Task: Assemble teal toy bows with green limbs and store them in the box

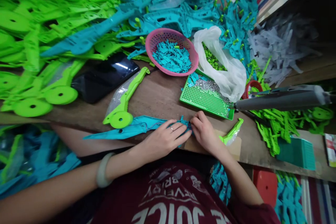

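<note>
At far left, a heap of lime-green plastic parts with round discs (33, 107) covers the surface (157, 92). Next lies a glossy black flat slab (110, 77), then a lime-green plastic arm with a disc and a clear blade (121, 119). Just below it, near the front edge of the surface, is the long, ribbed blue plastic part (131, 128), its pointed left end seeming to reach past that edge.

The left hand (164, 139) lies over the part's right portion, its grip holding the body from above, thumb out of sight. Behind it stands a perforated pink plastic basket (150, 53) of small blue pieces. The right hand (205, 133) has a narrow grip, fingers curled onto the part's right end; whether it also pinches a small piece, I cannot tell. Beyond are a perforated green plastic tray (202, 101) and a grey, rod-shaped tool (283, 99).

The blue part should be light, fairly stiff, and somewhat slick; its thin ribs and tip look likeliest to flex or snap. The broad body is the better hold, with fingertips reserved for the detailed right end.
</note>
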{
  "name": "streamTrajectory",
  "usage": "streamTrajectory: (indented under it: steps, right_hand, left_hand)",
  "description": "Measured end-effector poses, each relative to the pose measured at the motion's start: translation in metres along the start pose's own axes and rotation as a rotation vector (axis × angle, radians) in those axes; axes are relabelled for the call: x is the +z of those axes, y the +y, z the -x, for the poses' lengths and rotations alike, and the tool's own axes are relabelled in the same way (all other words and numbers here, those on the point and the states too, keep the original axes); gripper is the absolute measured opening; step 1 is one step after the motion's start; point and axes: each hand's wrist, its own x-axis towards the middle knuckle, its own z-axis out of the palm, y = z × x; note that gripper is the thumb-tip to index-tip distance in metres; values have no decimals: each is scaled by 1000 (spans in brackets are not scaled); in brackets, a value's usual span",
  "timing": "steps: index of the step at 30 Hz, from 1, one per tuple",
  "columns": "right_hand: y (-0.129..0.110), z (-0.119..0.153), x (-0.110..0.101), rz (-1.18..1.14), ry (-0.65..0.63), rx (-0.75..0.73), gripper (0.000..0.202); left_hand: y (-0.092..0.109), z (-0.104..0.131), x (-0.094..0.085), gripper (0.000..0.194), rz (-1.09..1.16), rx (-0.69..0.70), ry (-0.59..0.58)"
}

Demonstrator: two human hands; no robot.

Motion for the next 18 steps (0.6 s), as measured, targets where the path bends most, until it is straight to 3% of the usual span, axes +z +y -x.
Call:
streamTrajectory:
  steps: [5,10,14,18]
  right_hand:
    - [4,-3,-9,44,-69,-34,21]
    - [1,20,-25,133,69,-74,12]
    - [-11,48,-8,289,162,-97,13]
    - [-17,54,20,327,264,-10,18]
  left_hand:
    - [2,0,1,34,-20,10,-15]
    - [2,1,2,29,-48,28,-40]
    - [-1,-1,2,24,-3,16,-55]
    - [-6,-11,2,19,83,-55,-45]
